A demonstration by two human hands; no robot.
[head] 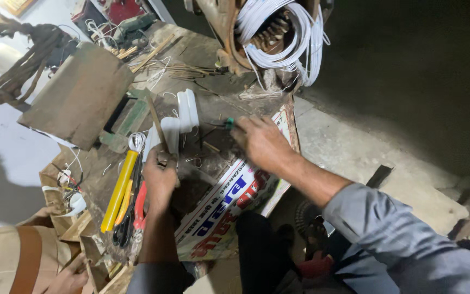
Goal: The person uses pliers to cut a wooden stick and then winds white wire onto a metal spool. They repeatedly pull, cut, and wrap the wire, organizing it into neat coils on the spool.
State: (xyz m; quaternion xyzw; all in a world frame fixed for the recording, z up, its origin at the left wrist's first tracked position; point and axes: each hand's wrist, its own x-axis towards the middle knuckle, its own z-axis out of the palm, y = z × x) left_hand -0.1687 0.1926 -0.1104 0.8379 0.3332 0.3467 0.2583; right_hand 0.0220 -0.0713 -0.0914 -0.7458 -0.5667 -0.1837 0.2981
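My left hand (160, 177) rests on the cluttered workbench, fingers closed around the lower end of a thin wooden stick (155, 121) that slants up and away. My right hand (259, 140) reaches over the bench and pinches a small green-tipped tool (228, 123) at its fingertips. Between the hands stand white plastic pieces (187, 109). Just left of my left hand lie a yellow-handled tool (118, 190) and red-handled pliers (140, 206).
A motor stator with white wire coils (278, 38) sits at the bench's far end. A flat wooden block (80, 95) leans at left, rope (23, 71) beyond it. A printed banner (229, 201) covers the bench's near edge. Another person's hand (69, 280) shows at bottom left.
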